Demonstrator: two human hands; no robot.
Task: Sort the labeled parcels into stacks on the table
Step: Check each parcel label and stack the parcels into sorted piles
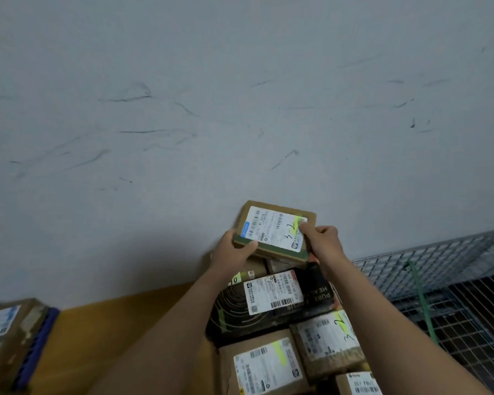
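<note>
Head view: both hands hold one flat brown parcel (274, 230). The left hand (233, 253) grips its near left corner, with the thumb on top. The right hand (324, 238) pinches the right edge beside the label, which is marked "3 2" by hand. The parcel is lifted above the far end of a heap of parcels (265, 363) on the right part of the wooden counter (111, 332). In this heap, a second box (325, 334) carries the same "3 2". Whether the heap is already a sorted stack, I cannot tell. Two more labelled boxes (9, 329) stand at the far left. I judge the sorting is somewhere in the middle, with several parcels still to place.
</note>
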